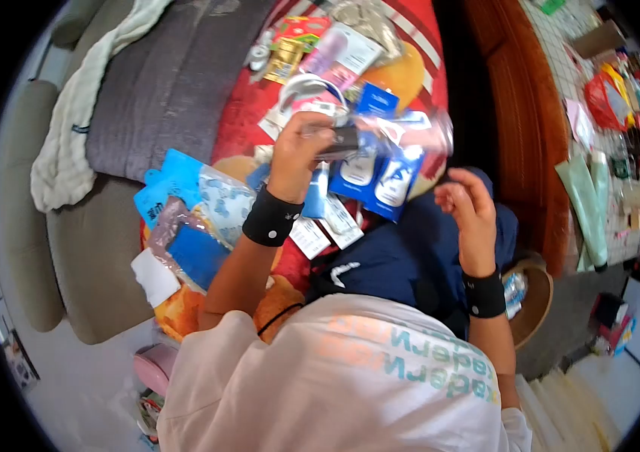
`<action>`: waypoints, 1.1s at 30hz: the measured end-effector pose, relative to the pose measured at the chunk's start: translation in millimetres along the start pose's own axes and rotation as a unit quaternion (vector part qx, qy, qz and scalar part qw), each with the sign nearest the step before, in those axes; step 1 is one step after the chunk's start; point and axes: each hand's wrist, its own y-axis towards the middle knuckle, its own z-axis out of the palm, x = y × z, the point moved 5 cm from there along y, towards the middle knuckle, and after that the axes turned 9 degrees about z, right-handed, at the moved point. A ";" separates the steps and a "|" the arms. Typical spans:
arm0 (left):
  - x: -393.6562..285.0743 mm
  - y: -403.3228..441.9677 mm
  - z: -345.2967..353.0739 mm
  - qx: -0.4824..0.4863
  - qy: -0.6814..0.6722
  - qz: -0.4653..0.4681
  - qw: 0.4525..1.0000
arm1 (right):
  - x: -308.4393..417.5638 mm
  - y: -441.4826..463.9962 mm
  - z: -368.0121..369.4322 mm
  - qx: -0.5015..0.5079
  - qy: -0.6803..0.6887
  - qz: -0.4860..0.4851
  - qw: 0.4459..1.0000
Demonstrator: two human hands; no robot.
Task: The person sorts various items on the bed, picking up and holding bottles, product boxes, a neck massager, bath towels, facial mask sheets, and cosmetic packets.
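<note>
My left hand [299, 154], with a black wristband, is closed around the dark end of a clear plastic container [440, 134]. The container lies sideways and is blurred by motion, its clear end pointing right. Beneath it are blue packets [394, 184] with white ovals and a white round item [312, 92]. White labelled cards [341, 222] lie just below. My right hand [473, 218], also in a black wristband, hovers over my dark trousers, apart from the container. Its fingers are loosely bent and nothing shows in them.
A gold packet [284, 60] and a red-green packet [301, 32] lie on the red patterned cover [241, 113]. Blue packages [201, 255] are at left beside the grey sofa [101, 256]. A wooden cabinet [519, 98] and a brown bin [538, 301] stand at right.
</note>
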 end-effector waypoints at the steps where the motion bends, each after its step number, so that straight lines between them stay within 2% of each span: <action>1: -4.9 2.2 -16.3 -0.076 -0.033 0.000 0.997 | -2.7 0.5 0.9 0.010 -0.011 0.008 1.000; 2: -6.2 5.9 -36.5 -0.151 -0.037 0.026 0.987 | -5.1 0.9 -1.0 0.005 -0.029 0.010 1.000; 5: 8.2 10.6 -129.3 -0.243 0.072 0.075 0.964 | -17.9 4.9 -15.8 -0.015 -0.075 0.008 0.997; 6: 11.2 8.7 -148.3 -0.220 0.184 0.045 0.957 | -20.0 5.1 -21.5 -0.027 -0.103 -0.005 0.994; 8: 15.9 8.0 -174.2 -0.167 0.395 -0.017 0.903 | -20.1 5.4 -35.0 -0.059 -0.187 -0.034 0.980; 11: 5.9 21.8 -176.4 -0.122 0.600 0.127 0.780 | -9.7 -0.2 -54.5 -0.112 -0.360 -0.086 0.922; 12: -0.1 34.3 -166.3 -0.126 0.569 0.123 0.803 | -6.5 -1.0 -61.9 -0.126 -0.403 -0.097 0.902; 14: 5.3 67.8 -158.0 -0.115 0.569 0.172 0.796 | -2.9 -2.5 -75.0 -0.161 -0.471 -0.127 0.858; 15: 6.8 87.2 -154.9 -0.109 0.569 0.198 0.791 | -5.5 -0.9 -84.1 -0.173 -0.462 -0.135 0.859; 17: 18.9 126.7 -155.4 -0.127 0.603 0.225 0.755 | -21.4 5.0 -107.5 -0.188 -0.413 -0.078 0.888; 18: 24.6 144.5 -157.0 -0.134 0.612 0.219 0.749 | -27.4 5.8 -113.2 -0.194 -0.433 -0.105 0.874; 20: 41.1 176.1 -168.8 -0.134 0.578 0.195 0.781 | -36.4 4.6 -120.5 -0.209 -0.471 -0.155 0.843; 21: 47.3 188.7 -174.9 -0.134 0.561 0.185 0.796 | -33.4 2.9 -111.4 -0.200 -0.531 -0.176 0.805; 22: 45.9 195.9 -170.0 -0.114 0.549 0.209 0.801 | -34.1 2.2 -108.2 -0.205 -0.544 -0.183 0.793; 23: 43.0 201.1 -165.5 -0.113 0.588 0.220 0.770 | -35.9 2.4 -107.2 -0.213 -0.556 -0.192 0.780; 25: 53.2 216.4 -174.6 -0.053 0.646 0.100 0.755 | -38.7 3.0 -112.7 -0.219 -0.549 -0.180 0.786; 27: 56.4 210.3 -185.8 -0.110 0.541 0.131 0.824 | -34.5 3.4 -109.8 -0.223 -0.544 -0.179 0.789; 28: 47.5 200.9 -183.7 -0.187 0.497 0.180 0.828 | -35.4 3.6 -110.7 -0.227 -0.547 -0.188 0.783; 32: 18.1 178.3 -179.0 -0.239 0.329 0.192 0.893 | -37.0 2.3 -110.8 -0.227 -0.548 -0.191 0.782; 33: 18.5 171.5 -179.1 -0.242 0.271 0.164 0.917 | -36.1 1.3 -109.2 -0.227 -0.547 -0.189 0.784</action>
